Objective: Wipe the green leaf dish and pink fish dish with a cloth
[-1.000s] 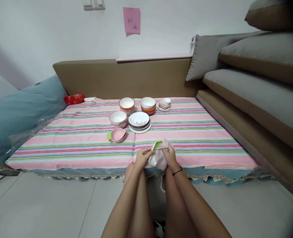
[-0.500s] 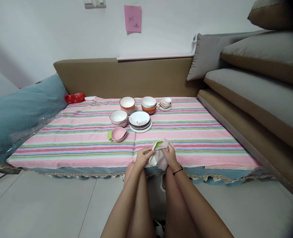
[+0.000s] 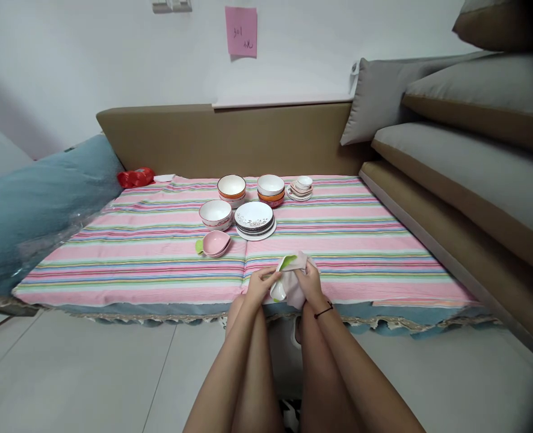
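Note:
Above my knees, my left hand (image 3: pixel 263 285) grips the edge of a small white dish with green parts (image 3: pixel 278 291). My right hand (image 3: pixel 310 282) is closed on a pale pink cloth (image 3: pixel 294 290), which is bunched against the dish and hides much of it. Beyond my hands lie a pink bowl with a green leaf-shaped handle (image 3: pixel 215 243), nested on a similar one, and a stack of plates (image 3: pixel 254 215) with a flower pattern on top. A white bowl with a red rim (image 3: pixel 215 212) stands just left of the plates.
Farther back are stacked bowls with orange bands (image 3: pixel 231 187), another bowl stack (image 3: pixel 271 186) and small dishes (image 3: pixel 301 188). A striped cloth (image 3: pixel 348 240) covers the sofa seat. Large cushions (image 3: pixel 469 162) pile up at the right. A red packet (image 3: pixel 135 177) lies at the back left.
Hardly anything differs. Both hands keep their hold on the dish and the cloth, and the view has shifted very slightly.

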The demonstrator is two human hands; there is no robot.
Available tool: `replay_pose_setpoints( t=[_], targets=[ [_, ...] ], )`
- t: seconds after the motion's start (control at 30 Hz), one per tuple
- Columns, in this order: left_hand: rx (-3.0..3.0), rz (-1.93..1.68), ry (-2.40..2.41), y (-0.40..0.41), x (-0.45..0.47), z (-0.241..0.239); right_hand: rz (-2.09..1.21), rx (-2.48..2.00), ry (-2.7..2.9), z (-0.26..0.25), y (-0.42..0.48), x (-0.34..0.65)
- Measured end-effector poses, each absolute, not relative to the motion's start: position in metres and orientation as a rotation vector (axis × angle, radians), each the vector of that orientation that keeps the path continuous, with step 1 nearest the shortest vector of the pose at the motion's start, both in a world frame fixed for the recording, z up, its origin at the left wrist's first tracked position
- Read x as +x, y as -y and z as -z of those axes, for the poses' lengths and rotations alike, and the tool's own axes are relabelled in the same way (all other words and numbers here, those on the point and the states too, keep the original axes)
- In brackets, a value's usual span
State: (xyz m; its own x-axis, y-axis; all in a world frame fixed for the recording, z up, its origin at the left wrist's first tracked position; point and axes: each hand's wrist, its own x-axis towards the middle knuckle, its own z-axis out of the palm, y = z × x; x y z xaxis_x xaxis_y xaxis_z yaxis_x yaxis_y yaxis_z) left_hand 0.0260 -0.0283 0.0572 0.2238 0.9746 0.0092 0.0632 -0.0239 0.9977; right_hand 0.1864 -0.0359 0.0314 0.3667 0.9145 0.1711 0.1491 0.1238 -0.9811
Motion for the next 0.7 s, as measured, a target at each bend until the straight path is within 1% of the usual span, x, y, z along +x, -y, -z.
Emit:
replay_pose_setpoints(
  t=[0.33, 0.57, 0.7],
  targets=[
    [1.376, -1.069, -1.087, 0.0255, 0.0251, -0.0509, -0.789, -1.312, 1.007, -0.035, 0.0363, 0.1822],
    [1.352, -1.061, -1.116, 0.0256, 0.0256, -0.0515, -0.634, -1.418, 1.098, -0.0352, 0.039, 0.1828],
    [1.35, -1.066, -1.124, 0.0253, 0.0251, -0.0524, -0.608, -1.437, 1.145, -0.0371, 0.0404, 0.1824]
  ],
)
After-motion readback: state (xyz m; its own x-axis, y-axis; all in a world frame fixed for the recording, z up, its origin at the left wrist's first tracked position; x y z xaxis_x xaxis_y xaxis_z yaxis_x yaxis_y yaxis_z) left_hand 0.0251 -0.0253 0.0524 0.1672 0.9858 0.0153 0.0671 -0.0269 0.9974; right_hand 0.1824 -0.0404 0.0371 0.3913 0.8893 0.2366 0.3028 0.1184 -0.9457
